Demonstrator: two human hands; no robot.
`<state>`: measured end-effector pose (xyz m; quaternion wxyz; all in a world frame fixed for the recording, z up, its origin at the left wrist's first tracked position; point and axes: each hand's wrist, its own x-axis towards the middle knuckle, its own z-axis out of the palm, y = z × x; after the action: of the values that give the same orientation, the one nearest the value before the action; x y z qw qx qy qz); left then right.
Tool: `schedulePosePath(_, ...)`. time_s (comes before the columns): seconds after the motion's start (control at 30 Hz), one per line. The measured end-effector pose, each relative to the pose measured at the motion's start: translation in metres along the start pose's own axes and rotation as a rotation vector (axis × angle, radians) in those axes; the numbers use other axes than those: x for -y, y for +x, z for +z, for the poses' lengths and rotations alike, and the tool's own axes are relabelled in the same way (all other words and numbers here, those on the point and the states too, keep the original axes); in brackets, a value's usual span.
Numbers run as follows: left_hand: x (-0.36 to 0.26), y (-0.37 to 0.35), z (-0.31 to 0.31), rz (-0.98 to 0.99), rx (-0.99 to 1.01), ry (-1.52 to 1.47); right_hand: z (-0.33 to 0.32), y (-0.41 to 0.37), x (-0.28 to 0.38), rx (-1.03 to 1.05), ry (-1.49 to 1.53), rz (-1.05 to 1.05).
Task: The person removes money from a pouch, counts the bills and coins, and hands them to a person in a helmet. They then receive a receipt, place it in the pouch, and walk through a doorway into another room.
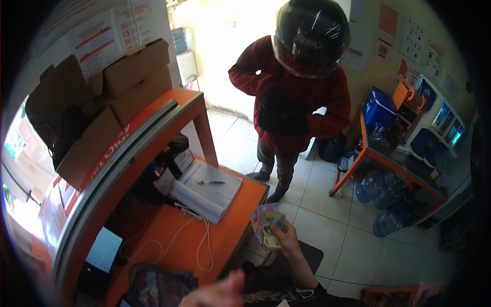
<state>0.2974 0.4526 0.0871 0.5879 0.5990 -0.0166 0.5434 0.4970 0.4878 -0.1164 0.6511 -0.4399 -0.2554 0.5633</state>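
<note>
A few banknotes [271,231], purple and yellowish-green, are fanned out in my right hand [287,238], whose thumb presses on top of them beside the orange desk's corner. My left hand [217,294] is blurred at the bottom edge, near a dark mesh bag [158,286]; whether its fingers hold anything is not clear. On the orange desk [179,245] lie an open notebook [220,187] with a pen [210,182] across its page, and a white cable [208,245].
A person [302,92] in a dark helmet and red jacket stands beyond the desk. Cardboard boxes [133,77] rest on the raised counter at left. At right are an orange-framed table [394,163], a blue cooler [379,110] and several large water bottles [376,189].
</note>
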Motion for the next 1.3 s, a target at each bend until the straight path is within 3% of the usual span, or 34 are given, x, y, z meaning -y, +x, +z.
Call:
schedulePosePath(0.1,0.004,-0.009,-0.008,-0.166,-0.139,0.112,-0.014,-0.025,0.001,-0.047,0.059,0.033)
schedulePosePath(0.2,0.035,-0.023,-0.040,-0.610,-0.345,0.034,-0.015,-0.007,0.014,-0.007,0.120,-0.012)
schedulePosePath(0.27,0.075,-0.039,-0.056,-0.676,-0.464,0.070,-0.013,-0.010,0.012,0.021,0.099,-0.002)
schedulePosePath(0.4,0.130,-0.051,-0.052,-0.686,-0.553,-0.047,0.003,-0.009,0.014,0.139,0.048,0.037)
schedulePosePath(0.57,0.166,-0.069,-0.058,-0.801,-0.519,-0.075,0.012,-0.018,0.003,0.309,-0.054,0.083)
schedulePosePath(0.7,0.177,-0.073,-0.045,-0.722,-0.681,-0.196,0.015,-0.022,0.003,0.370,-0.124,0.037)
schedulePosePath(0.8,0.169,-0.072,-0.042,-0.791,-0.670,-0.235,0.010,-0.022,0.009,0.409,-0.196,0.105)
schedulePosePath(1.3,0.170,-0.086,-0.045,-0.756,-0.699,-0.218,0.011,-0.020,0.002,0.468,-0.231,0.153)
